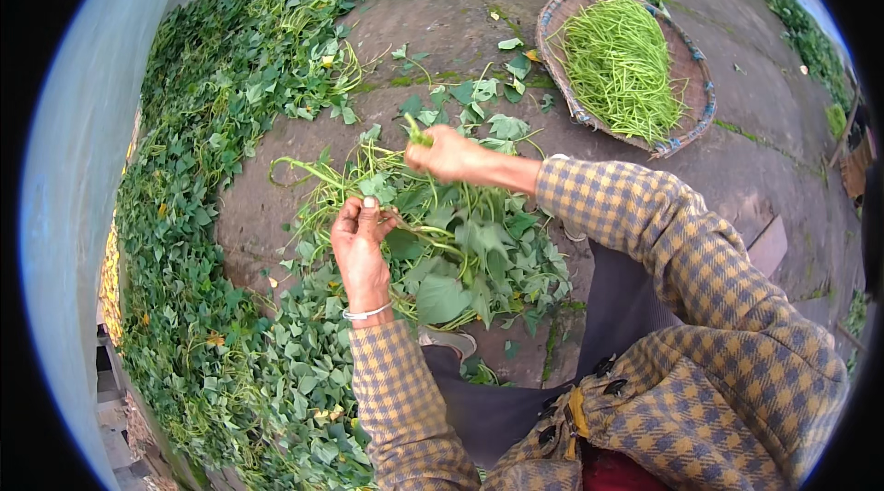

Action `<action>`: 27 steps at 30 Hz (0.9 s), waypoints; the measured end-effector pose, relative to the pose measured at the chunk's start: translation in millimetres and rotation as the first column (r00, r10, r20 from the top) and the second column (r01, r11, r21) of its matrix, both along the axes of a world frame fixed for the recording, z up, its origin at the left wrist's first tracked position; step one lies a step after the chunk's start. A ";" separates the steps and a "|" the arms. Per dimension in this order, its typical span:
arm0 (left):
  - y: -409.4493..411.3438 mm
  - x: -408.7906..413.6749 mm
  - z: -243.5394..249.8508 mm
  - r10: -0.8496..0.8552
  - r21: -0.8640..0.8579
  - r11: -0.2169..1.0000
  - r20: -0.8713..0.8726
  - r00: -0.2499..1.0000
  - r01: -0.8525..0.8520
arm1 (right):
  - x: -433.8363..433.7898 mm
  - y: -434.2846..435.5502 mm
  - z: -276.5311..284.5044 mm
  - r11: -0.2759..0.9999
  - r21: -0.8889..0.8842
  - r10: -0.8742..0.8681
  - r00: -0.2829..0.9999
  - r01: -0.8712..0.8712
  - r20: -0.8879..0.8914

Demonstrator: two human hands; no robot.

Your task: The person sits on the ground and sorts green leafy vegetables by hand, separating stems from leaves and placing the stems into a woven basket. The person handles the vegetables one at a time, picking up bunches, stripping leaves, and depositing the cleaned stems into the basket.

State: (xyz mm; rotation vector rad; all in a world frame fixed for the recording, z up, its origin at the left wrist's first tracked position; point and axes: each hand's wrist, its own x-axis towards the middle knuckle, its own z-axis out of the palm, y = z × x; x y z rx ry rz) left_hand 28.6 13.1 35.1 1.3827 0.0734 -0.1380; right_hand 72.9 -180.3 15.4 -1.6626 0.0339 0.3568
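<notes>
Between finger and thumb, my left hand (360, 235) holds a leafy vine (442, 239) whose broad green leaves hang over a heap of cut vines and leaves (532, 256). Up and to its right, my right hand (442, 154) is closed on a small bunch of green stems (417, 131) that stick out above the fist. The right hand is slightly blurred. A round woven basket (699, 101) at the upper right holds a pile of thin green stems (618, 63).
A thick band of leafy vines (200, 146) runs along the left side. Loose leaves (511, 44) lie on the stone paving (442, 15). Pale sheeting (90, 146) hangs at the far left. My shoe (452, 341) is beside the heap.
</notes>
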 end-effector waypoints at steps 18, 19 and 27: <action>33.0 1.4 15.2 -0.191 0.079 0.980 0.119 0.974 0.183 | 1.0 -34.1 13.1 0.778 -0.617 0.429 0.817 -0.118 0.385; 30.1 1.6 15.5 -0.207 0.064 0.978 0.120 0.971 0.201 | -3.0 -28.2 18.9 0.839 -0.501 0.407 0.855 -0.211 0.321; 6.6 8.0 1.7 -0.209 -0.057 0.975 0.098 0.973 0.215 | -20.0 -2.0 18.7 0.851 -0.123 0.525 0.835 -0.511 0.162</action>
